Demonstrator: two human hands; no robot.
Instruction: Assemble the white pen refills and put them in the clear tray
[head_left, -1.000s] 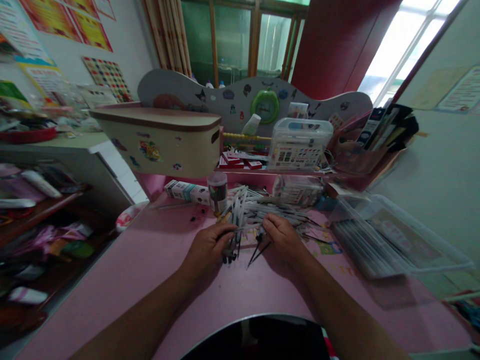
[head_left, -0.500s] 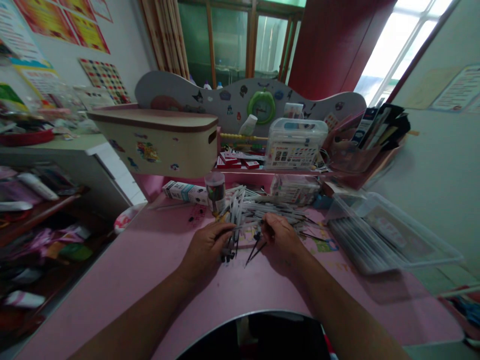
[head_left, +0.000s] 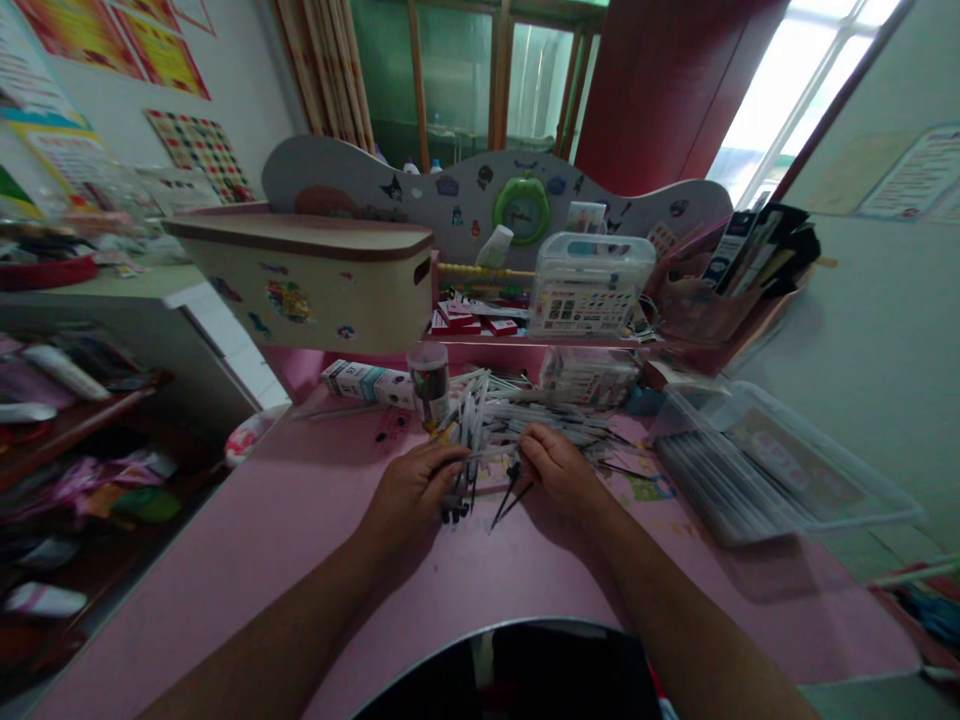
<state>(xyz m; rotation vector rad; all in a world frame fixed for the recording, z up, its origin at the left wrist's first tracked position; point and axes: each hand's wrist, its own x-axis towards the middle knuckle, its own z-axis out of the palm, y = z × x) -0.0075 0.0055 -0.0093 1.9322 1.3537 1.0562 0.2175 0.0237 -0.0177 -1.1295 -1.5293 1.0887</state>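
My left hand (head_left: pixel 409 490) is closed in a pinch on one end of a thin, pale pen barrel (head_left: pixel 489 454). The barrel points across to my right hand (head_left: pixel 559 465), whose thumb and fingers are pressed together at its other end. What exactly sits in the right fingertips is hidden. Two thin dark pen refills (head_left: pixel 511 505) stick out below the right hand. Small black pieces (head_left: pixel 455 514), perhaps pen caps, lie beside the left hand. Behind both hands spreads a pile of pale pen barrels (head_left: pixel 551 415).
A clear plastic box (head_left: pixel 840 500) of thin sticks stands on the right of the pink table (head_left: pixel 262 560). Behind the pile are a clear cup (head_left: pixel 429 385), a long carton (head_left: pixel 367 383) and a clear case (head_left: pixel 589 378). A cream bin (head_left: pixel 322 300) overhangs the back left.
My right fingers have closed together at the barrel's end, where they were looser before. The left hand keeps its pinch. The view has shifted slightly.
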